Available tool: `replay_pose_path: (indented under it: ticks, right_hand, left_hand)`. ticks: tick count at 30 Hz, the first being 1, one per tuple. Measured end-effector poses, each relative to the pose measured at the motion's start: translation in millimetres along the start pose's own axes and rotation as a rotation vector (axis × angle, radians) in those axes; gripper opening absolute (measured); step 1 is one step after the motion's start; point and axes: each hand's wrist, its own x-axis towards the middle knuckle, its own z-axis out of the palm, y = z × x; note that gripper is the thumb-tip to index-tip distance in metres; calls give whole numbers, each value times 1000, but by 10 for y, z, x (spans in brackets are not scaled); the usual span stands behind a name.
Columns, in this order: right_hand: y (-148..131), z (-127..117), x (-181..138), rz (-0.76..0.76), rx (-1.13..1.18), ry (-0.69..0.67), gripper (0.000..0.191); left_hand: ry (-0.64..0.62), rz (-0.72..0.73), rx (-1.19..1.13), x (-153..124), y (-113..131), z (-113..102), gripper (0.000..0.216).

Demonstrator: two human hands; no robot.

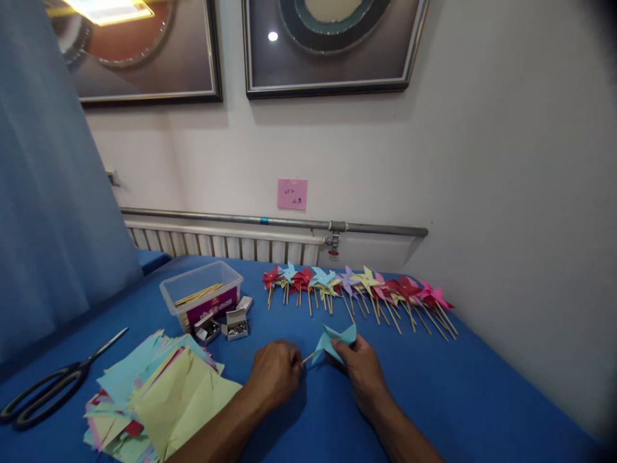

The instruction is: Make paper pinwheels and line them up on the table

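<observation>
Head view, blue table [457,399]. Left hand [276,373] closed on end of wooden stick [307,358]; right hand [362,370] pinched on light-blue pinwheel [335,341] at stick's other end, just above tabletop, front centre. Behind: row of finished pinwheels [359,286] lying side by side. Left: stack of coloured paper [154,399], scissors [53,382], clear plastic box [200,292] of sticks, small open boxes [236,325] just beside it.

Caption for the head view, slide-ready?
Left hand and right hand hold a blue paper pinwheel over the blue table.
</observation>
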Motion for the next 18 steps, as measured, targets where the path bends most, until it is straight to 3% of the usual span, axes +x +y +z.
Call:
replay_pose_path:
  ticks: [7,10,13,18]
  right_hand:
    - [-79,34,-49,74,82,-17,48]
    - [-103,27,-39,48,99,50,51]
    - [-97,45,-79,-26,-48,77,46]
    - [-18,191,-360,-216,-507,-259,30]
  left_hand:
    - [-100,-84,-336,88,-101,94,10]
    - [-73,-195,-597,176,-154,184,10]
    - [-6,-283,-790,233,-158,215,14]
    - [-13,-369,-933,228,-85,188,17]
